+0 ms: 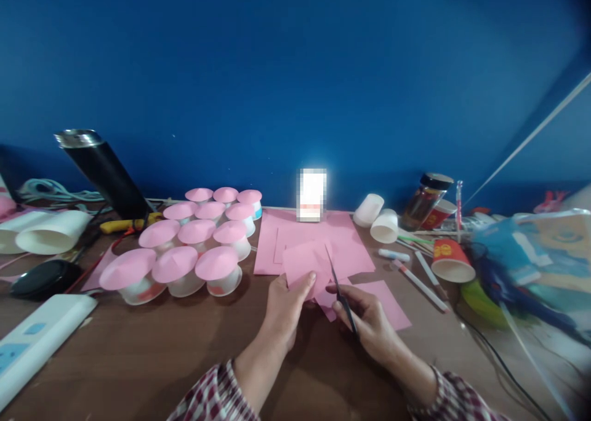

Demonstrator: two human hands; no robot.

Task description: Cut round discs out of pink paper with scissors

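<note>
At the middle of the brown counter [138, 359], the left hand [284, 304] is pinching a small pink paper square [302, 264] between thumb and fingers, its grip closed on the paper's lower edge and holding it up off the surface. The right hand [369, 322] is wrapped shut around a pair of dark scissors [339, 288], whose blades are pointing up and away into the paper's right side. To cut well here, the paper is best kept taut and turned by the left hand while the blades are staying steady, with fingertips kept back from the cutting line; the thin sheet could buckle if gripped too loosely.

Beneath the hands, larger pink sheets [341, 248] are lying flat and overlapping. To the left, a cluster of white cups capped with pink paper cones [191, 252] is standing in rows. To the right, white paper cups [383, 224] are lying on their sides, near marker pens [418, 282], a red paper cup [450, 258] and a dark-lidded jar [427, 199]. A deep blue wall [295, 70] is rising behind the counter.
</note>
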